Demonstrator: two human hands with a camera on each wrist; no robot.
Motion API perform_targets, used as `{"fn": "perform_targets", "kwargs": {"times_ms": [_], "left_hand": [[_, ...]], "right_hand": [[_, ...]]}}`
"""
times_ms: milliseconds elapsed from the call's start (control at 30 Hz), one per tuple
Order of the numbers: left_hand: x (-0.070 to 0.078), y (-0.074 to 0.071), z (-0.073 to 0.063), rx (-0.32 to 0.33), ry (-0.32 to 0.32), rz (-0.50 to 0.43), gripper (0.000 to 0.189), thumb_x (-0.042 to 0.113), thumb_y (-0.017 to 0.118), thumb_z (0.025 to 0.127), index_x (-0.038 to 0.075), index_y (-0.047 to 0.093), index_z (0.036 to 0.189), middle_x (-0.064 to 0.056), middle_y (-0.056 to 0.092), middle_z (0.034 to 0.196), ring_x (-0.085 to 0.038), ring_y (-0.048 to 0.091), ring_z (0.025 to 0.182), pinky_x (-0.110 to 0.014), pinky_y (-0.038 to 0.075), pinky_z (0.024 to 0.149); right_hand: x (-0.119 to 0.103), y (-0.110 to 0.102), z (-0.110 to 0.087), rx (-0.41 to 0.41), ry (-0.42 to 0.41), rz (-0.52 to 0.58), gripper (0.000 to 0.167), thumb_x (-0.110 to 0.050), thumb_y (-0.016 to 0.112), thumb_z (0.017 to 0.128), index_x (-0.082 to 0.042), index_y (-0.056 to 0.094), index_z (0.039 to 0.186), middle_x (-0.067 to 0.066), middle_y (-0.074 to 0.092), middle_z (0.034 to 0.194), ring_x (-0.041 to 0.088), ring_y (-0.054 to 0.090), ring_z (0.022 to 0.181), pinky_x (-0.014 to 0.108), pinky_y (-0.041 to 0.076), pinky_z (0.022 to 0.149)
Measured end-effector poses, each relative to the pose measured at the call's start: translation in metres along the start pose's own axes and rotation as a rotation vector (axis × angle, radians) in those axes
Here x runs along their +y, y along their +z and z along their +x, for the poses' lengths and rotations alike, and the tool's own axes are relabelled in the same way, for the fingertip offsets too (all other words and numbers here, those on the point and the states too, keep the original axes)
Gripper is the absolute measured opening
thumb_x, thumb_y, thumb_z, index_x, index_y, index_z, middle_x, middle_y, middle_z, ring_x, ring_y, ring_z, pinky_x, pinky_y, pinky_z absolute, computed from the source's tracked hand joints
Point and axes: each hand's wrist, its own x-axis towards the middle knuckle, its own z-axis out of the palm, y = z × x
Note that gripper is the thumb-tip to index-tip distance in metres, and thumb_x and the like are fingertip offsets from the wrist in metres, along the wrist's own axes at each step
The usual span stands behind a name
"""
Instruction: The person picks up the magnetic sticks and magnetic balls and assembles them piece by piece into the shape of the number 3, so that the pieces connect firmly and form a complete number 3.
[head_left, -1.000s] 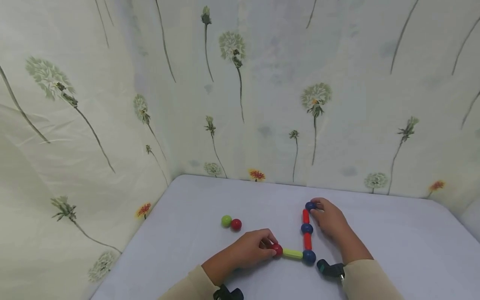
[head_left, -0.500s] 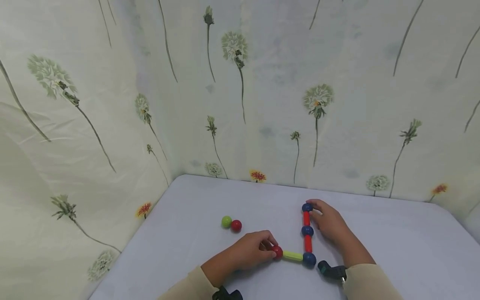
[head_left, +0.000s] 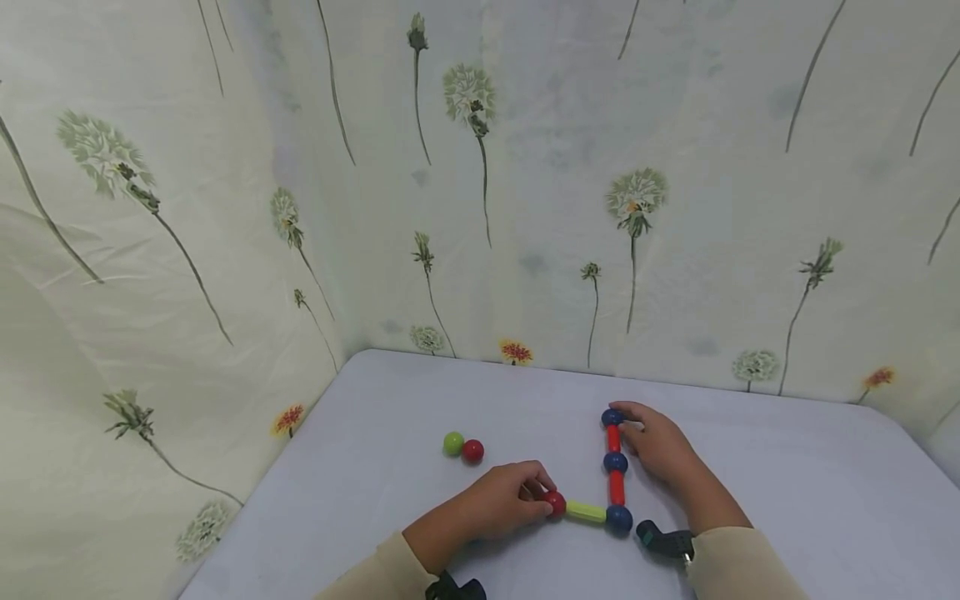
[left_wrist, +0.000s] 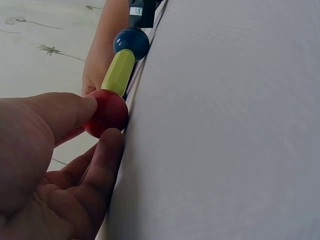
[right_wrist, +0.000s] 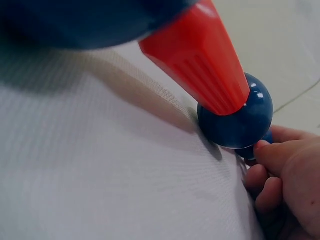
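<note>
1 mostly hidden ball (right_wrist: 245, 153) pinched by the right hand (right_wrist: 301, 179) I'm watching, glossy blue ball (right_wrist: 241, 128) just before the grip, red rod (right_wrist: 202, 60) joined to it, blurred blue ball (right_wrist: 95, 22) farthest from the grip

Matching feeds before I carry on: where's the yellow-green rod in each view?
Head: yellow-green rod low, right of centre, between the red ball in the left hand and the blue corner ball.
Left wrist: upper left, above that red ball.
Right wrist: not in it.
Shared landmark: the blue corner ball, at the rod's top end in left wrist, large at top left in right wrist.
</note>
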Motion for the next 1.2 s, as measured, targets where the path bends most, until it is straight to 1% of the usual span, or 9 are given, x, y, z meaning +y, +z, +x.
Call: {"fn": "perform_targets", "kwargs": {"times_ms": [167,267,467,567,733,867,1000,1100,1200], "left_hand": [[0.000,0.000,0.000,-0.003,-0.002,0.000,0.018,0.023,0.078,0.095,0.032,0.067,0.105,0.015,0.069,0.098,-0.003,0.061,0.086,-0.026,0.055,0.081],[0.001,-0.001,-0.001,-0.012,-0.015,0.000,0.018,0.023,0.079,0.095,0.032,0.067,0.104,0.015,0.069,0.098,-0.003,0.061,0.086,-0.026,0.055,0.081],[0.002,-0.005,0.000,-0.035,-0.054,-0.011,0.016,0.025,0.078,0.095,0.033,0.069,0.106,0.014,0.068,0.097,-0.006,0.063,0.087,-0.029,0.058,0.081],[0.001,-0.008,-0.002,-0.034,-0.050,-0.014,0.014,0.028,0.076,0.096,0.033,0.070,0.107,0.015,0.068,0.097,-0.006,0.063,0.088,-0.029,0.057,0.078],[0.000,-0.017,-0.007,-0.001,-0.026,-0.021,0.011,0.030,0.074,0.098,0.029,0.072,0.109,0.015,0.067,0.098,-0.007,0.062,0.089,-0.029,0.056,0.076],[-0.001,-0.026,-0.014,0.015,-0.032,-0.012,0.011,0.032,0.074,0.098,0.027,0.073,0.109,0.015,0.066,0.097,-0.008,0.062,0.088,-0.030,0.055,0.074],[-0.006,-0.043,-0.025,0.021,-0.030,0.031,0.013,0.031,0.073,0.099,0.024,0.073,0.110,0.013,0.067,0.098,-0.009,0.061,0.088,-0.031,0.056,0.075],[-0.013,-0.060,-0.035,0.042,-0.031,0.087,0.014,0.030,0.072,0.100,0.022,0.072,0.111,0.012,0.067,0.099,-0.010,0.061,0.090,-0.032,0.056,0.079],[-0.025,-0.073,-0.047,0.052,-0.047,0.124,0.014,0.030,0.073,0.099,0.022,0.072,0.111,0.012,0.067,0.099,-0.010,0.061,0.090,-0.031,0.056,0.079]], "right_hand": [[0.004,0.001,0.001,0.007,0.004,-0.006,0.046,-0.023,0.056,0.108,-0.020,0.050,0.153,0.013,0.060,0.143,0.018,0.063,0.084,0.033,0.048,0.073],[0.005,0.001,0.001,0.008,0.005,-0.008,0.046,-0.023,0.056,0.108,-0.020,0.051,0.153,0.014,0.059,0.146,0.018,0.063,0.086,0.034,0.048,0.075],[0.005,0.000,-0.001,0.011,-0.003,0.000,0.045,-0.023,0.057,0.107,-0.018,0.052,0.152,0.016,0.058,0.149,0.019,0.066,0.095,0.042,0.053,0.084],[0.005,-0.001,-0.002,0.010,-0.002,0.007,0.045,-0.023,0.058,0.107,-0.018,0.053,0.151,0.016,0.059,0.150,0.019,0.067,0.097,0.043,0.054,0.087],[0.005,-0.002,-0.004,0.006,-0.007,0.014,0.045,-0.023,0.059,0.106,-0.017,0.053,0.151,0.017,0.058,0.149,0.019,0.067,0.095,0.041,0.054,0.083],[0.007,0.000,-0.003,-0.010,0.005,0.021,0.046,-0.023,0.058,0.106,-0.017,0.053,0.151,0.016,0.058,0.150,0.019,0.067,0.097,0.040,0.054,0.084],[0.009,0.001,-0.002,-0.018,0.017,0.019,0.046,-0.024,0.058,0.107,-0.018,0.052,0.152,0.016,0.058,0.150,0.020,0.067,0.097,0.038,0.054,0.083],[0.010,0.001,-0.001,-0.011,0.011,0.032,0.046,-0.023,0.058,0.107,-0.019,0.052,0.152,0.016,0.059,0.149,0.019,0.066,0.095,0.034,0.054,0.079],[0.009,0.000,0.000,-0.009,-0.010,0.056,0.046,-0.023,0.059,0.106,-0.018,0.052,0.152,0.016,0.059,0.148,0.019,0.066,0.094,0.032,0.053,0.076]]}}
